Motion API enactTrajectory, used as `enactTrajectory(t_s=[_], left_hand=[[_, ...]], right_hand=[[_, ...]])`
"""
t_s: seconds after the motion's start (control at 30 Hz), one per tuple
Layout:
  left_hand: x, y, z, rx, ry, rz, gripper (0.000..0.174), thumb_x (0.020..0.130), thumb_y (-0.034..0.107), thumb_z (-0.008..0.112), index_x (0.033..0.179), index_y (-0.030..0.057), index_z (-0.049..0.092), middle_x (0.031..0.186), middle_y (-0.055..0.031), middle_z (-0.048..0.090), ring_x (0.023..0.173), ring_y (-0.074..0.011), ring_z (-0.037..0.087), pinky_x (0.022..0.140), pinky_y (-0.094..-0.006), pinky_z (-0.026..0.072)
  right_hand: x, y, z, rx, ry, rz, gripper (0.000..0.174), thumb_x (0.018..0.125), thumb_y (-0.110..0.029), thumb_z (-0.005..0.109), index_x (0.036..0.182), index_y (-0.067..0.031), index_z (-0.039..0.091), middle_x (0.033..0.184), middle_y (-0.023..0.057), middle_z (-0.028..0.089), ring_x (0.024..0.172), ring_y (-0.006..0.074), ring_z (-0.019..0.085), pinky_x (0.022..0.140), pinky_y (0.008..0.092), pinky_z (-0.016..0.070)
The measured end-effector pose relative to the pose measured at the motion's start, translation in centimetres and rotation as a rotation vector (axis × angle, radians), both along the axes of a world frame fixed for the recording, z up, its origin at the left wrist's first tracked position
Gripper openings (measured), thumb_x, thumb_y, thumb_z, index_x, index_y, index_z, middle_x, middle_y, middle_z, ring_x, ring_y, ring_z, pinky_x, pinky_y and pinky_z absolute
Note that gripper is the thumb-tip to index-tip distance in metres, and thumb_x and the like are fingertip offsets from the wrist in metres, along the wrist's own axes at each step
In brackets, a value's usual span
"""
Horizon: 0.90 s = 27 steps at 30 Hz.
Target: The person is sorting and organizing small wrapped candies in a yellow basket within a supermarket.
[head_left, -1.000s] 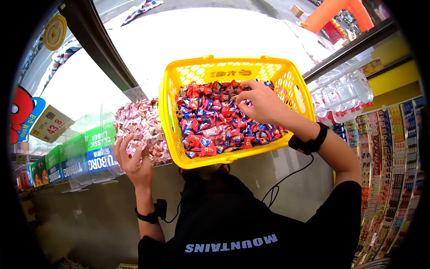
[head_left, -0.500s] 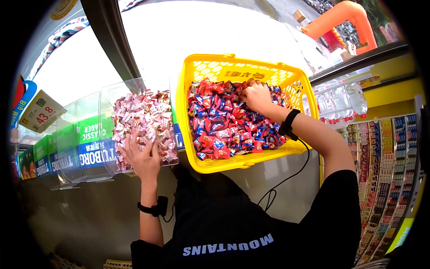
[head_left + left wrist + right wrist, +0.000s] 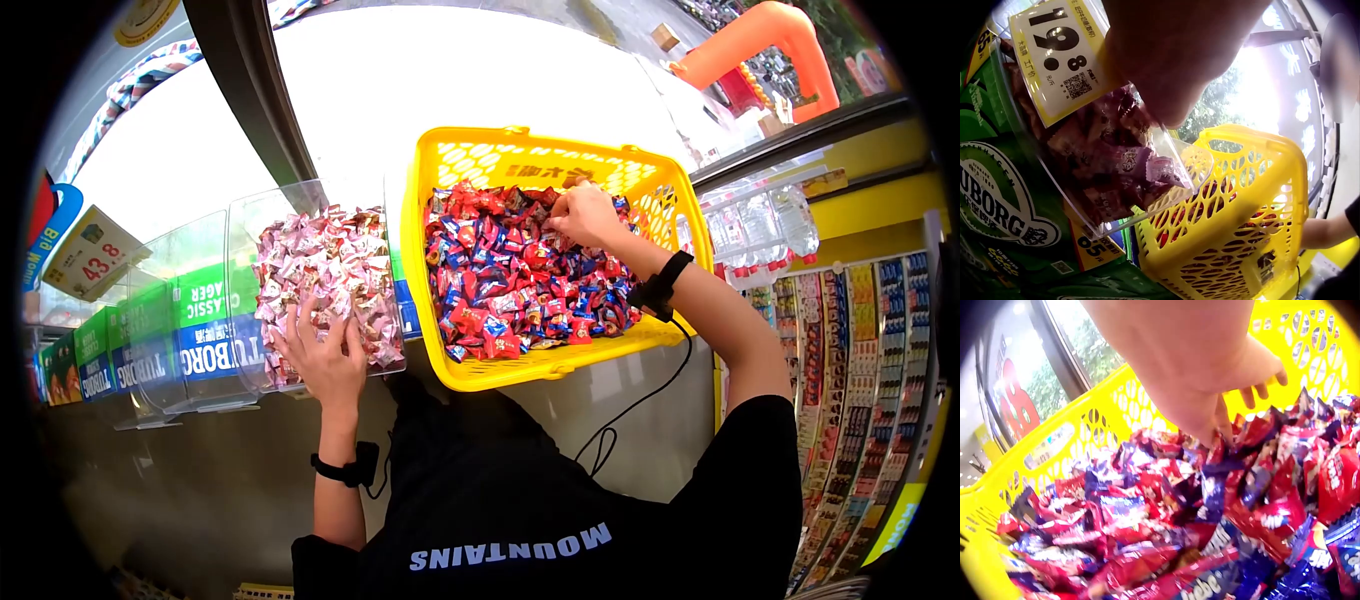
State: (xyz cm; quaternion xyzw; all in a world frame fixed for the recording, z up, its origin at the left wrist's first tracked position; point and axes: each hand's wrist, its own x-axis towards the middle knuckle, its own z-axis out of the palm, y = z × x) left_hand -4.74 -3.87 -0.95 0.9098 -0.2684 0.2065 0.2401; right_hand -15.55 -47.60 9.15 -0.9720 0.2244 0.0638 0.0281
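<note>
My right hand (image 3: pixel 588 216) reaches into the yellow shopping basket (image 3: pixel 556 375), near its far side. In the right wrist view its thumb and a finger come together on a red wrapped candy (image 3: pixel 1216 449) at the top of the heap, while other fingers stick out. Red and blue wrapped candies (image 3: pixel 1129 565) fill the basket. My left hand (image 3: pixel 328 358) lies with fingers spread on pink wrapped candies (image 3: pixel 330 255), at the front of a clear plastic bin (image 3: pixel 240 235) left of the basket. In the left wrist view the hand hides part of this bin.
Green and blue beer cartons (image 3: pixel 205 335) line the left side behind more clear bins. Price cards (image 3: pixel 95 255) stand at the far left. Packs of water bottles (image 3: pixel 760 225) are on the right, above shelves of small packets (image 3: pixel 850 380). A dark window post (image 3: pixel 255 90) rises behind the bin.
My right hand has lowered from above the candies onto the heap, its fingers drawing in. The left hand has settled on the pink candies. The head view has shifted, then steadied.
</note>
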Motion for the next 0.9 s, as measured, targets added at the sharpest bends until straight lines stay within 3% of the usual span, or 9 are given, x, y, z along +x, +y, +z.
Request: enactTrajectory(t_s=[0.23,0.33,0.37,0.47,0.5,0.6,0.67,0.7,0.9], left_hand=[[0.0,-0.1,0.2,0.026,-0.009,0.003,0.013,0.087,0.026,0.081,0.090,0.0142,0.079,0.144,-0.0068,0.061,0.144,-0.0362,0.046,0.127,-0.0674,0.0232],[-0.1,-0.2,0.8,0.012,0.022,-0.014,0.013,0.087,0.025,0.081,0.091,0.0135,0.077,0.141,-0.0085,0.061,0.144,-0.0375,0.045,0.126,-0.0657,0.0251],[-0.1,-0.1,1.0,-0.049,0.051,-0.042,0.013,0.087,0.024,0.081,0.091,0.0130,0.076,0.141,-0.0092,0.061,0.144,-0.0382,0.045,0.126,-0.0648,0.0258],[-0.1,-0.1,2.1,-0.175,0.071,-0.132,0.012,0.087,0.022,0.081,0.090,0.0117,0.075,0.139,-0.0111,0.060,0.143,-0.0401,0.046,0.125,-0.0622,0.0281],[-0.3,-0.3,3.7,-0.178,0.035,-0.160,0.012,0.087,0.021,0.081,0.091,0.0114,0.076,0.139,-0.0117,0.060,0.142,-0.0407,0.047,0.125,-0.0613,0.0288],[-1.7,-1.3,8.6,-0.292,0.004,-0.336,0.014,0.088,0.020,0.080,0.099,0.0104,0.077,0.140,-0.0139,0.058,0.141,-0.0421,0.048,0.124,-0.0605,0.0312],[-3.4,-2.3,12.6,-0.356,0.017,-0.506,0.018,0.088,0.017,0.079,0.105,0.0089,0.077,0.141,-0.0170,0.058,0.143,-0.0434,0.046,0.125,-0.0598,0.0310],[-4.0,-2.6,13.7,-0.314,0.050,-0.599,0.031,0.084,0.018,0.082,0.114,0.0131,0.078,0.145,-0.0171,0.054,0.145,-0.0443,0.043,0.124,-0.0599,0.0320],[-7.0,-5.7,15.5,-0.109,0.112,-1.028,0.050,0.081,0.022,0.084,0.128,0.0357,0.077,0.154,-0.0057,0.048,0.150,-0.0368,0.038,0.128,-0.0667,0.0260]], right_hand=[[-1.5,0.6,7.2,0.476,-0.163,0.069,0.030,0.083,-0.031,0.081,0.081,-0.0009,0.082,0.089,0.0110,0.072,0.088,0.0248,0.071,0.077,0.0388,0.0551],[-2.3,2.9,10.8,0.595,-0.054,-0.029,0.030,0.084,-0.030,0.079,0.081,-0.0005,0.082,0.097,0.0111,0.073,0.095,0.0258,0.071,0.082,0.0398,0.0551],[-2.3,3.9,12.3,0.612,0.073,-0.150,0.021,0.086,-0.027,0.082,0.089,-0.0059,0.082,0.144,0.0183,0.062,0.133,0.0314,0.060,0.110,0.0395,0.0468],[-4.6,6.2,12.5,0.636,-0.157,-0.058,0.029,0.086,-0.035,0.083,0.086,-0.0059,0.082,0.132,0.0170,0.069,0.128,0.0321,0.064,0.107,0.0404,0.0486],[-5.2,6.8,12.4,0.644,-0.191,0.010,0.028,0.087,-0.036,0.085,0.089,-0.0088,0.082,0.141,0.0180,0.063,0.132,0.0336,0.061,0.112,0.0408,0.0461],[-7.6,11.2,13.3,0.531,-0.407,0.366,0.010,0.089,-0.016,0.083,0.098,-0.0143,0.081,0.153,0.0165,0.054,0.142,0.0350,0.053,0.119,0.0468,0.0421],[-8.8,13.7,13.2,0.467,-0.527,0.578,0.015,0.087,-0.013,0.085,0.101,-0.0165,0.080,0.157,0.0160,0.050,0.146,0.0401,0.050,0.120,0.0531,0.0408],[-9.1,14.6,12.6,0.495,-0.597,0.651,0.019,0.085,-0.015,0.087,0.102,-0.0189,0.079,0.155,0.0150,0.052,0.147,0.0443,0.046,0.120,0.0593,0.0401],[-10.4,16.7,9.3,0.509,-0.792,0.847,0.023,0.082,-0.020,0.088,0.101,-0.0241,0.075,0.152,0.0146,0.057,0.145,0.0447,0.046,0.119,0.0634,0.0407]])
